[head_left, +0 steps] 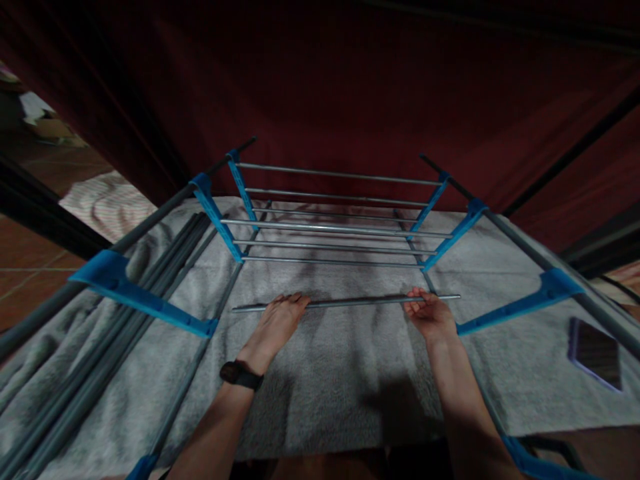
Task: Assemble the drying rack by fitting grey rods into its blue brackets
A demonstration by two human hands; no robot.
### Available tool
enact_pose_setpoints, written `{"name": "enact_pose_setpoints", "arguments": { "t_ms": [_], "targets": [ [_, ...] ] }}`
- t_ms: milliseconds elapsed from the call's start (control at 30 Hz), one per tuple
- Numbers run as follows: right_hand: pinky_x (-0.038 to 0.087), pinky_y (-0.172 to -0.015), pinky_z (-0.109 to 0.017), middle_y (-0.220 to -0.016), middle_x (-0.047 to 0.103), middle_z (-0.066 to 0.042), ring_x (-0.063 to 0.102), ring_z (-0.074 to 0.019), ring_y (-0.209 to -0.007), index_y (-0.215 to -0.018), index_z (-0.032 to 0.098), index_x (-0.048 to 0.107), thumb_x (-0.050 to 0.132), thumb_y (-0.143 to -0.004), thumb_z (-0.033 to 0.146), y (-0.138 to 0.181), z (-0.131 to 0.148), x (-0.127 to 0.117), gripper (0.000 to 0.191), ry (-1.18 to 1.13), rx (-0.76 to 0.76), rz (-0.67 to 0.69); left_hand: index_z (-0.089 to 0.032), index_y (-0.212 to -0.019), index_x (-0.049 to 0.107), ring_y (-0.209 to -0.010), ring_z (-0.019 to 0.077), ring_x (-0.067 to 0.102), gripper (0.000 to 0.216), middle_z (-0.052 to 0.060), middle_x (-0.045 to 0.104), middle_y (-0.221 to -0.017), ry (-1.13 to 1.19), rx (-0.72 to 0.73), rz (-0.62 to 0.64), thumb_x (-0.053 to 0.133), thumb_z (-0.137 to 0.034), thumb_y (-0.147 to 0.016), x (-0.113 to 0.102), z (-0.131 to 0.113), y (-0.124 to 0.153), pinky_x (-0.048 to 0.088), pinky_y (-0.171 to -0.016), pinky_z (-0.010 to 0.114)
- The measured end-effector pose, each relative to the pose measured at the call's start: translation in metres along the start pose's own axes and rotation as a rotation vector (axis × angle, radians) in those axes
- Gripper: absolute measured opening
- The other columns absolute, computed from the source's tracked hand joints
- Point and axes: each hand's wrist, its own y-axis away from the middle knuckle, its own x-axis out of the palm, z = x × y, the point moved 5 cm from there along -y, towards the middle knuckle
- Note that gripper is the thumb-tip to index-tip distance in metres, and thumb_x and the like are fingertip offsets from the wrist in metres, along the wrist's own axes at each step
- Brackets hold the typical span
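Observation:
A thin grey metal rod lies crosswise between the two sides of a tube-and-plastic rack. My left hand, wearing a dark wristband, is closed over the rod near its left end. Closer to the other end, my right hand grips the same rod with the palm turned partly up. Outside my hands are two blue plastic brackets, a left one and a right one, with no rod joining them. Beyond, several rods span the farther blue brackets.
A grey blanket lies under the rack. Several loose grey tubes are bundled on the left. On the right is a phone. A dark red curtain hangs behind, and a striped cloth lies on the tiled floor.

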Motion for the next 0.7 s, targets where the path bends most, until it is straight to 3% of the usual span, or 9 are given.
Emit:
{"name": "enact_pose_setpoints", "arguments": {
  "t_ms": [700],
  "targets": [
    [0.057, -0.058, -0.025, -0.071, 0.067, 0.004, 0.065, -0.0099, -0.061, -0.079, 0.019, 0.060, 0.054, -0.075, 0.002, -0.0021, -0.0007, -0.0003, 0.019, -0.015, 0.012, 0.011, -0.019, -0.115, 0.071, -0.100, 0.0248, 0.071, 0.036, 0.009, 0.075, -0.110, 0.075, 0.012, -0.009, 0.039, -0.011, -0.100, 0.0002, 0.0006, 0.0009, 0.050, -0.095, 0.039]
  ]
}}
